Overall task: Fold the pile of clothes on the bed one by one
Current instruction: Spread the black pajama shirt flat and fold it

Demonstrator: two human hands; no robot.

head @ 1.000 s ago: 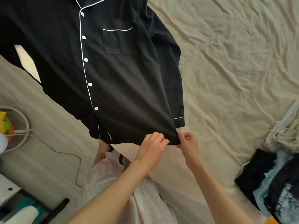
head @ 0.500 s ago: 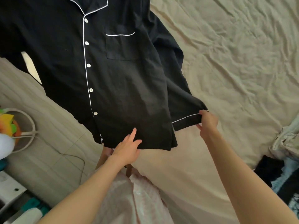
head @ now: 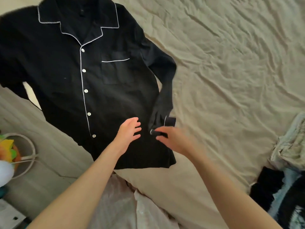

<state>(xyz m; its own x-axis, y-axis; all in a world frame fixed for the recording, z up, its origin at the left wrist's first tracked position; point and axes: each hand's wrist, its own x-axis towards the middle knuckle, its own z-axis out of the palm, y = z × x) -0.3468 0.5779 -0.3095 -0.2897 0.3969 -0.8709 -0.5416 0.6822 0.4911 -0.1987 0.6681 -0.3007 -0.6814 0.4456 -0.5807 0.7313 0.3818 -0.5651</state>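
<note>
Both hands sit at the shirt point(head: 92, 83) hem; its long axis runs toward 11 o'clock on the bed point(head: 231, 80). Left hand point(head: 130, 133) spread flat; right hand point(head: 171, 139), blurred, nearest the cuff point(head: 166, 121), grip unclear.

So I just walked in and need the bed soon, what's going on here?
A person is folding clothes. A black pyjama shirt lies face up on the bed, buttoned. The left hand rests open on its lower front, while the blurred right hand is at the sleeve cuff. More clothes wait at the right edge.
</note>
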